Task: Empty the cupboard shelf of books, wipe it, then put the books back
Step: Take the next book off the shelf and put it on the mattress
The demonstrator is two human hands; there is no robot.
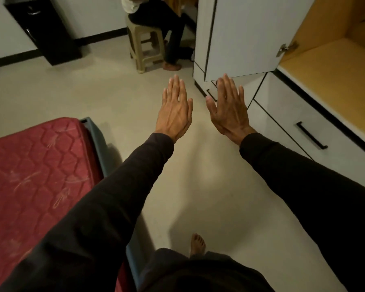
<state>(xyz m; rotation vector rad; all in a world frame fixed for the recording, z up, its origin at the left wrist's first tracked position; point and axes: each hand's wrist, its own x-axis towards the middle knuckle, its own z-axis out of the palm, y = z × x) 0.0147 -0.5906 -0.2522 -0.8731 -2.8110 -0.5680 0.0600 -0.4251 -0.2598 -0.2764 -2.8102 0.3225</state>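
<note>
Both my arms reach forward over the floor in dark sleeves. My left hand point(176, 108) is flat, palm down, fingers straight and together, holding nothing. My right hand point(228, 108) is flat the same way, a little to the right, just below the lower edge of the open white cupboard door point(247, 34). The cupboard shelf point(333, 66) at the upper right has a bare tan wooden floor and walls; no books show on the part in view. No cloth is visible.
White drawers with black handles point(311, 134) run under the shelf on the right. A red mattress on a bed frame point(36, 165) fills the lower left. A person sits on a beige plastic stool point(147, 49) ahead. A black cabinet point(42, 28) stands at the far left.
</note>
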